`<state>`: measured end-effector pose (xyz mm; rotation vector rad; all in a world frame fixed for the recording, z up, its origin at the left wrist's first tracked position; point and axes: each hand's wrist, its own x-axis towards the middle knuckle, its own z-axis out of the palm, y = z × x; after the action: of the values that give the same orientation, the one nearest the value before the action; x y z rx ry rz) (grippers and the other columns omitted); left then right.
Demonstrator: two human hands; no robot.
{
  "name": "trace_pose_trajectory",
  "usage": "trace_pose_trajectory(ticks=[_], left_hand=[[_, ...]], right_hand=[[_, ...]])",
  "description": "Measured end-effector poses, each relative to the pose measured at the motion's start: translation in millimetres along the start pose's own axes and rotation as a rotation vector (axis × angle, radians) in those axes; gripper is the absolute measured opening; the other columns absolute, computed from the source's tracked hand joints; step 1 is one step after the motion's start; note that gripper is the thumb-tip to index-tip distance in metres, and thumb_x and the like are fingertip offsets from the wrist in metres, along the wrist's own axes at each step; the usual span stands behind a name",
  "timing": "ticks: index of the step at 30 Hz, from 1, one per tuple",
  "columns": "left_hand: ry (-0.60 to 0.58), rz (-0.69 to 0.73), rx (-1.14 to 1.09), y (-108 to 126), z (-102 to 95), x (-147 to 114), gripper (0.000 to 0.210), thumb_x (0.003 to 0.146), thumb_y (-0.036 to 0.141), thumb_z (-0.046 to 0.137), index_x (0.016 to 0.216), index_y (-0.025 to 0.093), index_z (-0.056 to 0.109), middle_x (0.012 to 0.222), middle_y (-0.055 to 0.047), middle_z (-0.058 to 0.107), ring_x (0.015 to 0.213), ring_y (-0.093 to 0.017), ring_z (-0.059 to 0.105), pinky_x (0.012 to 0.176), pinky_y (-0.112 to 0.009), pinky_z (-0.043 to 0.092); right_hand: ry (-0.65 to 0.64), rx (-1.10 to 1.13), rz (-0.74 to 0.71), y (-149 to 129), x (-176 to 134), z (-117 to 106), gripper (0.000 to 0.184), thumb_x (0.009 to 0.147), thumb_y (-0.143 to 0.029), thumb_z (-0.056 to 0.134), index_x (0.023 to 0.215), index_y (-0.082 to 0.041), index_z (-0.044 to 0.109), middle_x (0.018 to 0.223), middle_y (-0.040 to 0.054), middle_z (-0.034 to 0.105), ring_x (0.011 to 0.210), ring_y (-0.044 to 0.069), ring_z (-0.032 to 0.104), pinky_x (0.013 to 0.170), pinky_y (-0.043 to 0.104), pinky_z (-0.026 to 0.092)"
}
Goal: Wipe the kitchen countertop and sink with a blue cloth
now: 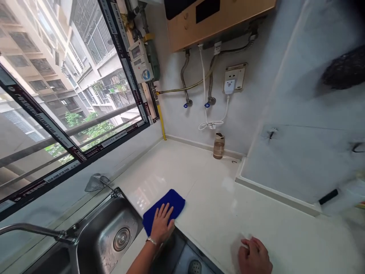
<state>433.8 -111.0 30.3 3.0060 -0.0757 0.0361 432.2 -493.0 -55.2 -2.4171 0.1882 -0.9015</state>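
Observation:
My left hand lies flat on a dark blue cloth, its fingers stretched out and apart, with a light bracelet at the wrist. The cloth is spread on the white countertop, just right of the sink, and part of it is hidden under the hand. Farther right, my right hand is loosely curled over the counter near its front edge. Its fingers are folded in and nothing shows in them.
A steel sink with a faucet is at the left. A brown bottle stands by the back wall, below a gold water heater with hoses and a plugged-in cord. A second drain shows below the front counter edge.

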Motion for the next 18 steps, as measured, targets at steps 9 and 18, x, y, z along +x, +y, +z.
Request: trace_pose_trajectory(ticks=[9, 18], left_hand=[[0.119, -0.274, 0.116, -45.1, -7.4, 17.8, 0.054, 0.101, 0.039, 0.031, 0.154, 0.028, 0.037, 0.164, -0.004, 0.034, 0.153, -0.026, 0.027, 0.125, -0.053, 0.026], [0.204, -0.451, 0.099, -105.6, -9.4, 80.7, 0.061, 0.099, 0.046, 0.021, 0.154, 0.025, 0.037, 0.165, -0.003, 0.031, 0.153, -0.026, 0.026, 0.124, -0.050, 0.022]], right_hand=[[-0.044, 0.013, 0.049, -4.9, 2.9, -1.4, 0.026, 0.087, -0.030, 0.043, 0.090, -0.018, 0.066, 0.115, 0.0156, 0.062, 0.101, 0.029, 0.063, 0.076, 0.039, 0.047], [-0.011, -0.074, 0.087, -22.9, 15.2, 1.6, 0.016, 0.089, -0.023, 0.042, 0.085, -0.021, 0.057, 0.112, 0.0128, 0.059, 0.104, 0.029, 0.059, 0.086, 0.043, 0.047]])
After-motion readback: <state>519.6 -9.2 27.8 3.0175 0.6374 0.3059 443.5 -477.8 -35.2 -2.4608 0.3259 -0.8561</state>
